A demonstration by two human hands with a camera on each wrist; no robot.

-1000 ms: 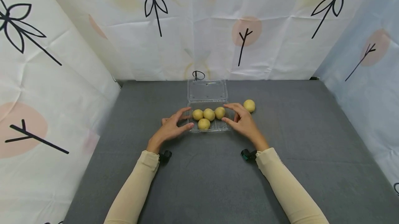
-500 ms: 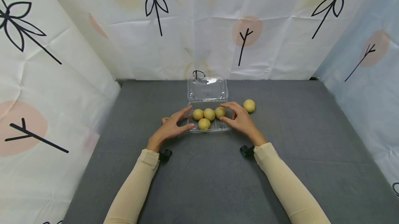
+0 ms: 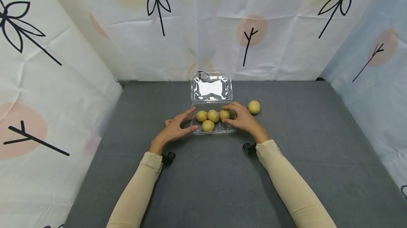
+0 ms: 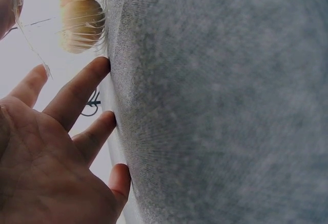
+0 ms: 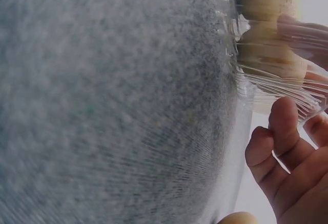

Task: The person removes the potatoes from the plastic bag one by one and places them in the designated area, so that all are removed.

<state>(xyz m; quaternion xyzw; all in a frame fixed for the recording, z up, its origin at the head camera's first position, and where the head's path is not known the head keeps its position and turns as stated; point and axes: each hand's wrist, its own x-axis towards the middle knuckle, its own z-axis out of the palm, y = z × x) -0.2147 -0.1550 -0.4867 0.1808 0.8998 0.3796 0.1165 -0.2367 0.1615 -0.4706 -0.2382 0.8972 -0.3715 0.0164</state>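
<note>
Operator: On the head view, the right hand [image 3: 243, 118] sits farther in over the clear container [image 3: 220, 132] than in the earlier frames, and the lid [image 3: 211, 88] stands more upright; the left hand [image 3: 174, 130] keeps its place.

Partner: What are the hands doing?

Operator: I see the right thumb and forefinger curled round the right ball [image 3: 224, 114], pinching it inside the container. The left fingers lie spread and relaxed at the container's left edge.

Partner: And the other balls?

Operator: The left ball [image 3: 201, 116] and middle ball [image 3: 213, 116] share its row; the front ball [image 3: 208, 126] lies near the container's front edge. I have the container by the back edge of the tabletop [image 3: 203, 185], around midway along, and the loose ball [image 3: 254, 107] outside it, near its back right corner.

Partner: Left wrist?

Operator: I get the thumb and one fingertip at the clear rim, the other fingertips reaching down to the tabletop.

Partner: Right wrist?

Operator: I make out the thumb over a ball, other fingers bent outside the ribbed wall [image 5: 284, 85].
</note>
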